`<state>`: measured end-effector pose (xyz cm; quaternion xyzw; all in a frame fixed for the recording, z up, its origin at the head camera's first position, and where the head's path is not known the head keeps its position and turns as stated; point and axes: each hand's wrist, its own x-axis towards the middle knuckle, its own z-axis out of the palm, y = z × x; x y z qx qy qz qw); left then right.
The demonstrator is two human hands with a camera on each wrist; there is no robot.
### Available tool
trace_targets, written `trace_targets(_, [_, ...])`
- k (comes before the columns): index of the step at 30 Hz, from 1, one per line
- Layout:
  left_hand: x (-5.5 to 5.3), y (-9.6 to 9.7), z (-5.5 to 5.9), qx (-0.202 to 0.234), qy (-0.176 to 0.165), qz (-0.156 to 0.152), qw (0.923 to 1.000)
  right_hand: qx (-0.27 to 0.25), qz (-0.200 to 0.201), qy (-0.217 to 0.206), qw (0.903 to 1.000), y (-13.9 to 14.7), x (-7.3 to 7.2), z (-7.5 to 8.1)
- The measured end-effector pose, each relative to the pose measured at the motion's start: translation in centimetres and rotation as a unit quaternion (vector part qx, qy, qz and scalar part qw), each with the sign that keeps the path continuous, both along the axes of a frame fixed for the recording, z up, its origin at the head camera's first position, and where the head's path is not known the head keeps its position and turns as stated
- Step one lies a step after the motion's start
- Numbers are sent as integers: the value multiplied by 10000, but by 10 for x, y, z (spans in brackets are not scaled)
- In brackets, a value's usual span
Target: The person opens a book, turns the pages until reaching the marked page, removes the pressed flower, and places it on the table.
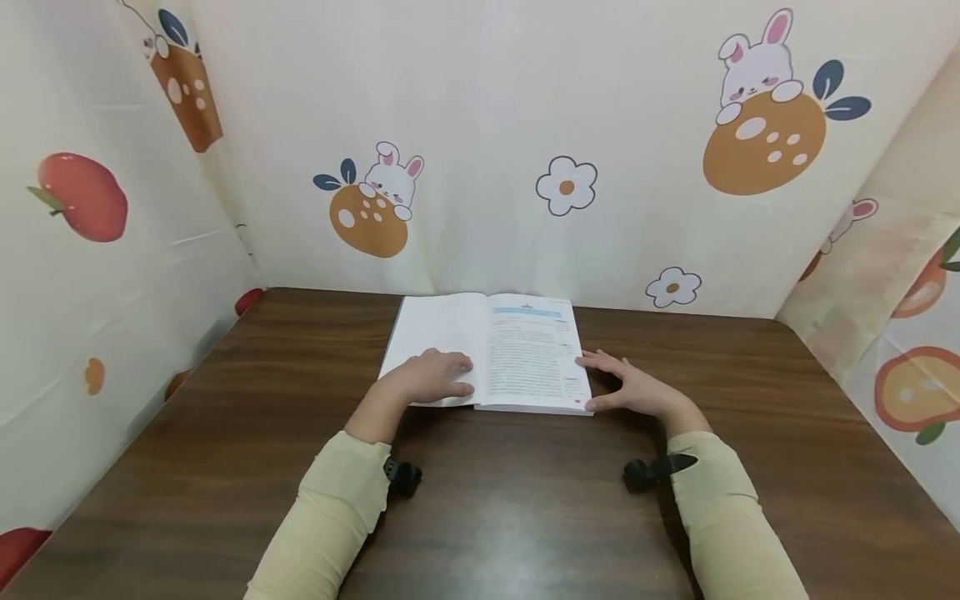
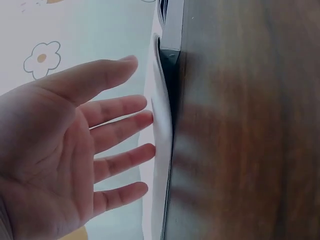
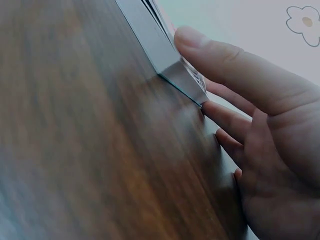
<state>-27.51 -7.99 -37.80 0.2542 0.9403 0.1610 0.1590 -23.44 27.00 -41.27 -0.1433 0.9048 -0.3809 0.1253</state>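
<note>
An open book (image 1: 525,358) lies on the brown table, its left page blank and its right page printed with text under a blue heading band. Over the blank page is my left hand (image 1: 431,375), fingers spread and nearly straight; in the left wrist view its fingertips (image 2: 150,152) come right up to the page. At the book's right edge my right hand (image 1: 633,387) rests with thumb and fingers apart. The right wrist view shows that thumb (image 3: 192,37) by the thick page block (image 3: 145,37), with the other fingers along the book's side and the table.
A dark wood table (image 1: 510,500) spreads around the book. Behind it hangs a pale curtain (image 1: 480,167) printed with rabbits, fruit and flowers, which also closes in both sides. Each wrist carries a small black camera on a strap, the left camera (image 1: 405,479) and the right camera (image 1: 641,475).
</note>
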Motion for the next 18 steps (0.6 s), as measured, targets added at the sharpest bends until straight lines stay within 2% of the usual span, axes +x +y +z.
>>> trace_targets(9, [3,15,7,166,311,80,9993,-152,-92,44,9998,0,1,-1])
trace_targets(18, [5,48,20,768,604,-101,9952,-184,-462,62,9987,-2,0,-4])
